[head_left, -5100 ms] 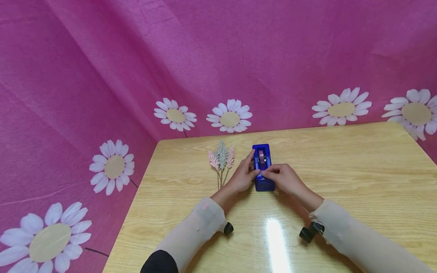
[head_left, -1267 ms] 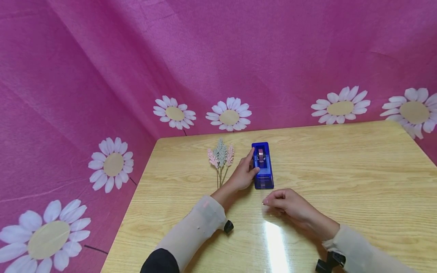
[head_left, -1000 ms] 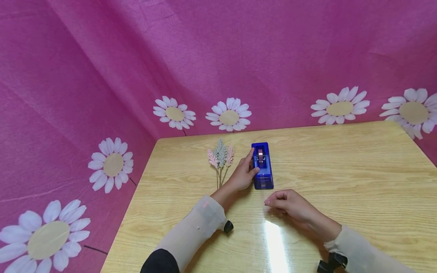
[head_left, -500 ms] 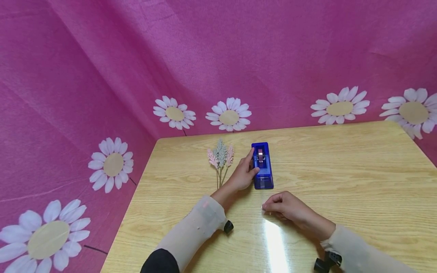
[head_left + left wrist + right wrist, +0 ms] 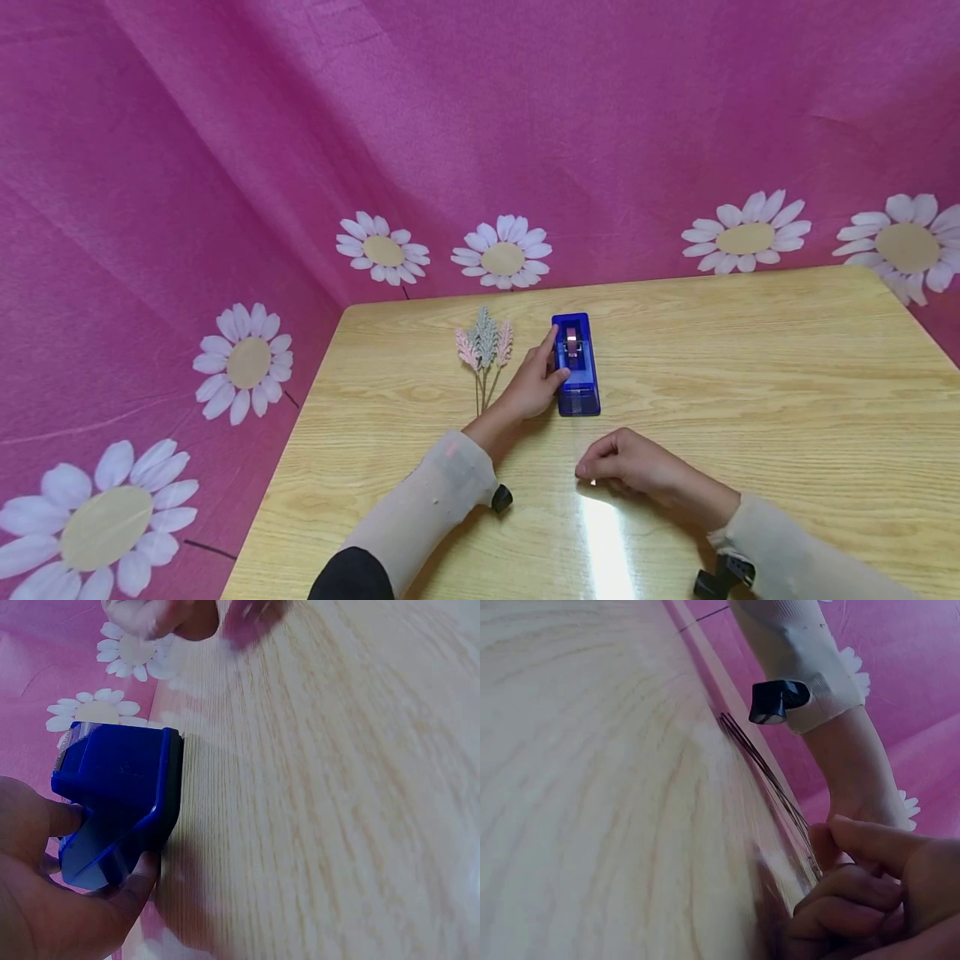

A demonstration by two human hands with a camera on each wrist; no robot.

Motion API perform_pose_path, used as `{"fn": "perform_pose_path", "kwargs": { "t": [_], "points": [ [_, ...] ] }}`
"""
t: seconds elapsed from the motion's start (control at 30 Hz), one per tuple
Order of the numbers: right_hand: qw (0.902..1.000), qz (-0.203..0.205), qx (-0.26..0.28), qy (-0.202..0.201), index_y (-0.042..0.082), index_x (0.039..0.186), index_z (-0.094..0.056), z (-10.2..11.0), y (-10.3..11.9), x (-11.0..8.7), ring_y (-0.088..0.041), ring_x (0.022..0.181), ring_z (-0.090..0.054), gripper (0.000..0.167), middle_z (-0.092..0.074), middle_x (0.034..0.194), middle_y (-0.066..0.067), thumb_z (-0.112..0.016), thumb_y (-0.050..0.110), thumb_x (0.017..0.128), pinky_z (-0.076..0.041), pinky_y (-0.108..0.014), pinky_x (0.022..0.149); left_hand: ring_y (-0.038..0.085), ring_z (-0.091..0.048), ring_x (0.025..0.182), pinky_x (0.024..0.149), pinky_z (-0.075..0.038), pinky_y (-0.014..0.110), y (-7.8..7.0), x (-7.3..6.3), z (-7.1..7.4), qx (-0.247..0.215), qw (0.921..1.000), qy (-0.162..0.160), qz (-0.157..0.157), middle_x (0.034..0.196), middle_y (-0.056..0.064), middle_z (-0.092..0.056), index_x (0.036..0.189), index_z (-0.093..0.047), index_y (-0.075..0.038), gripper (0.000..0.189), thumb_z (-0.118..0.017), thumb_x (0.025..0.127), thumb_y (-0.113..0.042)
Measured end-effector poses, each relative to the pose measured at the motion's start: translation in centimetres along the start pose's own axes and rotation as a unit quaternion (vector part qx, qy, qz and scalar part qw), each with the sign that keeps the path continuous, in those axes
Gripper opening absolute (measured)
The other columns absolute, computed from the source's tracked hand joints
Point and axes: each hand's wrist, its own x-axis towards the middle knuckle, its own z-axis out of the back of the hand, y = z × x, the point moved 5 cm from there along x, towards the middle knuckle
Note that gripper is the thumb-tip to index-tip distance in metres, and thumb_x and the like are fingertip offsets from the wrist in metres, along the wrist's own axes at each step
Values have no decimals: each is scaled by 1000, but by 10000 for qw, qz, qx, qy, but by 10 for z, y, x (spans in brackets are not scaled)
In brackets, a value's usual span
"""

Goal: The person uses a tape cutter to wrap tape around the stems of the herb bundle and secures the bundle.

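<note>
A blue tape dispenser (image 5: 592, 392) stands on the wooden table, a pinkish tape roll (image 5: 572, 342) seated in it. My left hand (image 5: 531, 385) grips its left side; the left wrist view has the thumb and fingers around the dispenser's blue body (image 5: 124, 776). Nearer to me, my right hand (image 5: 626, 462) pinches the end of a clear tape strip (image 5: 575, 437), faintly seen running from the dispenser's front. In the right wrist view the right hand (image 5: 870, 900) has its thumb and curled index finger together.
Pink and grey-green artificial flower sprigs (image 5: 484, 342) lie left of the dispenser, their thin stems (image 5: 761, 765) passing by my left forearm. A pink curtain (image 5: 600, 125) with daisies hangs behind and left of the table (image 5: 750, 375). Light glares on the near tabletop.
My right hand has moved from the dispenser's front end toward me, drawing out tape, and is slightly nearer and lower than half a second ago. The left hand and dispenser have stayed in place.
</note>
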Motion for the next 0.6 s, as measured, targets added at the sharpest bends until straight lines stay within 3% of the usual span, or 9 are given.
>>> {"fn": "perform_pose_path", "kwargs": {
  "t": [0.33,0.5,0.6],
  "points": [
    [9988,34,243,430,-19,105,-68,2,2,-5,-4,50,-36,30,-58,66,6,-67,10,98,-29,-19,48,29,-52,131,116,-39,44,1,1,0,35,10000,-14,-54,154,21,-39,167,-10,-29,74,-52,109,-11],
    [9996,164,79,221,-18,110,-67,14,10,-5,-5,52,-38,31,-51,62,7,-63,12,101,-31,-20,49,30,-51,132,116,-38,44,2,1,0,44,9999,-3,-107,155,21,-38,167,-9,-28,74,-51,109,-12],
    [9995,287,-118,-12,-17,112,-66,24,16,-3,-7,56,-44,32,-49,64,5,-60,13,103,-38,-21,52,30,-51,132,116,-38,44,2,1,0,42,9999,-10,-93,155,21,-38,167,-10,-29,74,-52,109,-12]
  ]
}}
